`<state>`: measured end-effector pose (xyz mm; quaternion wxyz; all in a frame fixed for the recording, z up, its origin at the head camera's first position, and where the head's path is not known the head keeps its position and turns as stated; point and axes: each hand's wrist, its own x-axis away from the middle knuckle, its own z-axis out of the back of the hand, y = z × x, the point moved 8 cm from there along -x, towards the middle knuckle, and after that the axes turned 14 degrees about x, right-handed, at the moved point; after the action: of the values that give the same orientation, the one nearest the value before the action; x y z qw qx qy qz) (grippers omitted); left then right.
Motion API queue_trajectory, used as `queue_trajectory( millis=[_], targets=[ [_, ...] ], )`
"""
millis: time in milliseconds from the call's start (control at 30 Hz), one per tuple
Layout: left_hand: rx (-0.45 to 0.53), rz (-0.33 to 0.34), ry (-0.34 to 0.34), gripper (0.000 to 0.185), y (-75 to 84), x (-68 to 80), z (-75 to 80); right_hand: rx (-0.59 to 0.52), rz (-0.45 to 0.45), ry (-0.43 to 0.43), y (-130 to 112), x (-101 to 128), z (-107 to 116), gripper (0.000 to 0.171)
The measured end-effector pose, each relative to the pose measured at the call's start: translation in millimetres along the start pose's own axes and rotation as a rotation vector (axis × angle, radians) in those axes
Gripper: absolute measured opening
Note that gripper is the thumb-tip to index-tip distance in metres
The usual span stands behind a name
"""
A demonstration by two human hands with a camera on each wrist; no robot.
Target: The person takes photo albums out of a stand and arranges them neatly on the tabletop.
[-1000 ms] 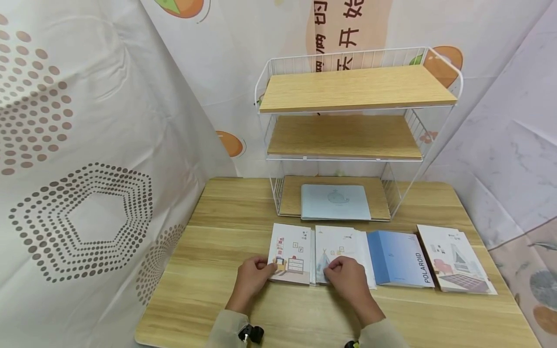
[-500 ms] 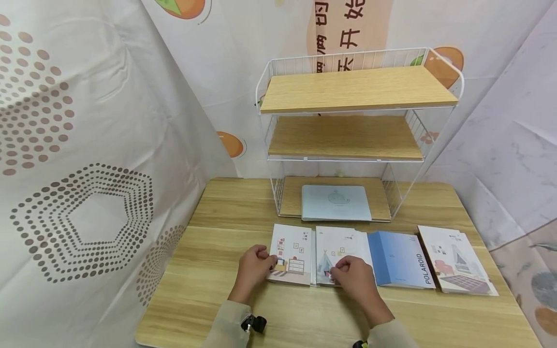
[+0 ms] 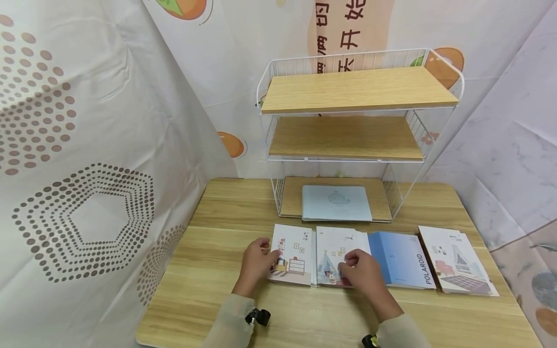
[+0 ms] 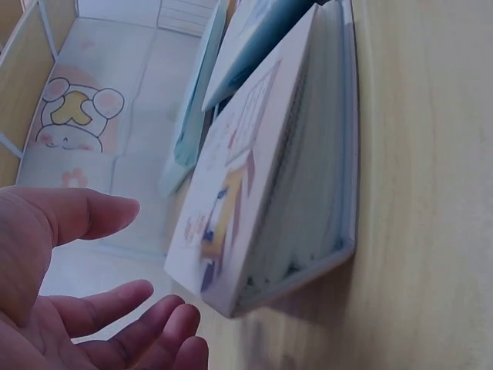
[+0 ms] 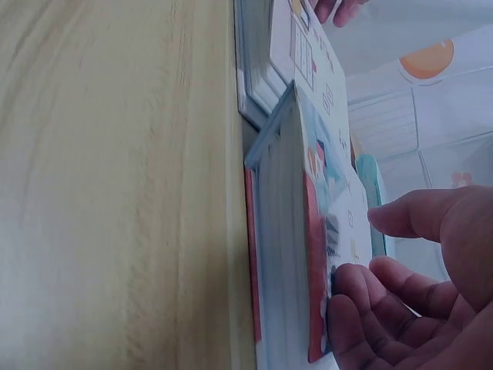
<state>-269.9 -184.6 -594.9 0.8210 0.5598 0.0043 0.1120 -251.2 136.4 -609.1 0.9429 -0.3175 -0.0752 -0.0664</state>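
A person's two hands are working at a row of notebooks lying near the front edge of a wooden table [image 3: 217, 212], lower centre of the head view. The left hand [image 3: 256, 261] is resting at the left edge of the leftmost notebook [image 3: 292, 253], a white cover w/ a room drawing; in the left wrist view its fingers [image 4: 131, 320] are loosely spread and gently curved, thumb apart, just beside the book's near corner, not clearly gripping it. That corner is sitting raised off the tabletop, pages fanned. The right hand [image 3: 363, 273] is lying on the lower right part of the second notebook [image 3: 332, 253], the one w/ a tent drawing; the right wrist view is showing fingertips [image 5: 347, 308] pressing on the cover near its edge, thumb held apart above, cover slightly lifted from the page block. Right of centre, a blue Polaroid book [image 3: 402, 258] is overlapping that notebook's right side, and a fourth notebook [image 3: 454, 261] is lying beside it, far right. Behind them, upper centre, a white wire shelf rack [image 3: 361, 130] w/ wooden boards is holding a pale blue pad [image 3: 337, 203] on its bottom tier. Patterned cloths are hanging all around.
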Motion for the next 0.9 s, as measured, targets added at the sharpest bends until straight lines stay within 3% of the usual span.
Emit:
queue_trajectory(
  millis=[200, 433, 667, 900],
  targets=[
    [-0.021, -0.063, -0.021, 0.048, 18.3, -4.0, -9.2, 0.049, 0.002, -0.002, 6.1, -9.2, 5.5, 0.027],
    [0.014, -0.012, -0.051, 0.045, 27.0, -11.4, -26.4, 0.071, 0.028, -0.024, 7.9, -19.0, 10.7, 0.027],
    [0.011, -0.033, -0.105, 0.046, 34.3, -23.0, -45.6, 0.092, 0.047, -0.027, 9.9, -30.9, 18.8, 0.026],
    [0.07, 0.049, -0.124, 0.052, 35.2, -32.1, -59.1, 0.12, 0.061, -0.017, 15.2, -46.1, 29.1, 0.03]
  ],
)
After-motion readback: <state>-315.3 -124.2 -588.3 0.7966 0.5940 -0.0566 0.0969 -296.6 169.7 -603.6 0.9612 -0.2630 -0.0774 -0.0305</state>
